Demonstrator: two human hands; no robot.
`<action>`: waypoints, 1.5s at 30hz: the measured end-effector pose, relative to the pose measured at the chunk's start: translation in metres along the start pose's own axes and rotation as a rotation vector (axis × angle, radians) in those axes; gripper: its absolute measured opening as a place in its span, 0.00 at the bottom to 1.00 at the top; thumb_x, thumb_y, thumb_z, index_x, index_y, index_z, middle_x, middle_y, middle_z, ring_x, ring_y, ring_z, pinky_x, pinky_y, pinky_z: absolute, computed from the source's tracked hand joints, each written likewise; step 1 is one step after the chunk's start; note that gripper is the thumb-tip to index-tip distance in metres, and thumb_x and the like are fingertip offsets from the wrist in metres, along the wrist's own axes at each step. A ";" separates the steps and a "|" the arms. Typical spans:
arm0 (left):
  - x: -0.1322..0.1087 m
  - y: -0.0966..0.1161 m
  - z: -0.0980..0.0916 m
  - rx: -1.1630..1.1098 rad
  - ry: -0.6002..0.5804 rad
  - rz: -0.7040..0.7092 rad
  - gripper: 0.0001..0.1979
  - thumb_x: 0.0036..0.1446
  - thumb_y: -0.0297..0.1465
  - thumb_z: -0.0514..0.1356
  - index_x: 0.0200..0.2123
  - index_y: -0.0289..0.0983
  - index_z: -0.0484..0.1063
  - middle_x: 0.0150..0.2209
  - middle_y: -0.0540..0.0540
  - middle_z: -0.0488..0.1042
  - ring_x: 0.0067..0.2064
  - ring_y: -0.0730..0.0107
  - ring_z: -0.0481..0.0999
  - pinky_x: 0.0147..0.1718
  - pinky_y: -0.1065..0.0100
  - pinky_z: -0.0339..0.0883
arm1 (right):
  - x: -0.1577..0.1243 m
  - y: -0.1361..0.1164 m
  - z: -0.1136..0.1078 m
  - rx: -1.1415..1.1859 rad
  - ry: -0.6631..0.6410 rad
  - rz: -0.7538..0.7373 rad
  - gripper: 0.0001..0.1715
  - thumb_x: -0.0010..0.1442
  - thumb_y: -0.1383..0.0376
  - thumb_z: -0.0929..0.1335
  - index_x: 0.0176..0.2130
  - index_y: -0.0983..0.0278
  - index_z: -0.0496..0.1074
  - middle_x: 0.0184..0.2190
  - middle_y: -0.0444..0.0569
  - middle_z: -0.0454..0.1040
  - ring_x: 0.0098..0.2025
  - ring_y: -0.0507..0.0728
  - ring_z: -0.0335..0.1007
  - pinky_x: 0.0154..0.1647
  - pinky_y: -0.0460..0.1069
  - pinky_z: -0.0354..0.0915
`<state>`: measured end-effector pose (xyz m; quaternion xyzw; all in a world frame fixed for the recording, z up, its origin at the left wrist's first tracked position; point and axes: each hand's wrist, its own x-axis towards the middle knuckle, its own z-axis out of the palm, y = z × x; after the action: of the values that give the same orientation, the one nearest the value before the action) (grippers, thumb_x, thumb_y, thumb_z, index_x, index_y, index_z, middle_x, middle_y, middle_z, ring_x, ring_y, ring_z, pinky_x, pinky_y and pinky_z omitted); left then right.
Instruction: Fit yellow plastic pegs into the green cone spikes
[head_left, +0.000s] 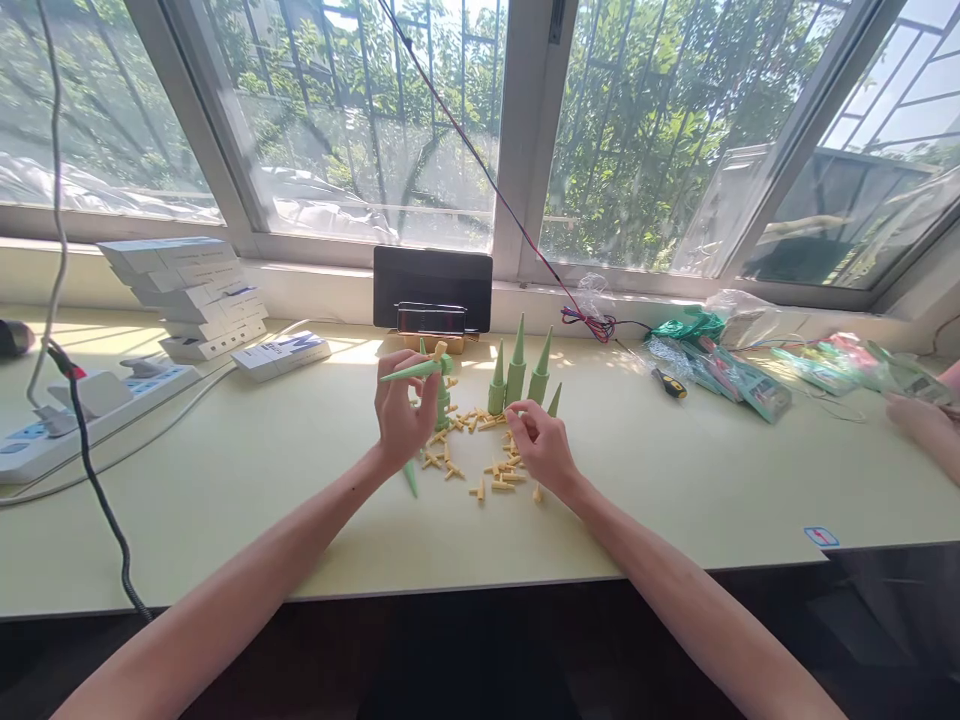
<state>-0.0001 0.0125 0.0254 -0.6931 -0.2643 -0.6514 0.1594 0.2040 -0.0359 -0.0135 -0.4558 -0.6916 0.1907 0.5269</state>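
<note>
My left hand [405, 412] is closed round a green pointed spike [411, 371], raised and tilted with its tip to the left. A small yellow peg [440, 350] shows at the spike's thick end. My right hand [541, 444] has its thumb and forefinger pinched together just above the loose yellow T-shaped pegs [502, 485]; whether a peg is between the fingertips cannot be made out. Several green spikes [516, 372] stand upright behind that hand. Partly hidden behind my left hand are green parts [443, 400], and another green spike [410, 478] lies below it.
A dark tablet [433, 290] stands against the window sill. At left are stacked white boxes [199, 300], a single box [281, 356] and a power strip [97, 410] with cables. Rightward lie a yellow-black tool [669, 384] and plastic packets [742, 380]. Another person's hand [926, 420] rests at far right.
</note>
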 end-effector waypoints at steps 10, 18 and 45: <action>0.021 -0.021 0.003 0.179 -0.128 -0.276 0.09 0.62 0.36 0.58 0.35 0.36 0.72 0.30 0.48 0.63 0.27 0.73 0.62 0.23 0.71 0.59 | -0.001 0.004 0.001 0.009 -0.025 -0.018 0.16 0.68 0.55 0.61 0.36 0.63 0.68 0.17 0.37 0.53 0.19 0.49 0.47 0.22 0.45 0.50; 0.024 -0.023 0.001 0.158 -0.168 -0.270 0.08 0.61 0.34 0.60 0.36 0.36 0.73 0.34 0.47 0.68 0.25 0.74 0.60 0.24 0.70 0.58 | -0.001 0.002 0.001 0.022 -0.039 -0.022 0.17 0.68 0.55 0.61 0.34 0.63 0.68 0.17 0.38 0.53 0.19 0.49 0.48 0.22 0.45 0.48; 0.033 -0.031 -0.004 0.198 -0.395 -0.171 0.08 0.63 0.32 0.55 0.36 0.36 0.71 0.35 0.43 0.68 0.35 0.63 0.69 0.30 0.65 0.63 | 0.000 0.004 0.002 -0.027 -0.092 -0.009 0.21 0.68 0.52 0.60 0.34 0.63 0.70 0.17 0.38 0.54 0.20 0.50 0.49 0.22 0.46 0.49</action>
<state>-0.0211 0.0405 0.0546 -0.7633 -0.4107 -0.4851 0.1160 0.2044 -0.0336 -0.0175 -0.4507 -0.7196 0.1998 0.4891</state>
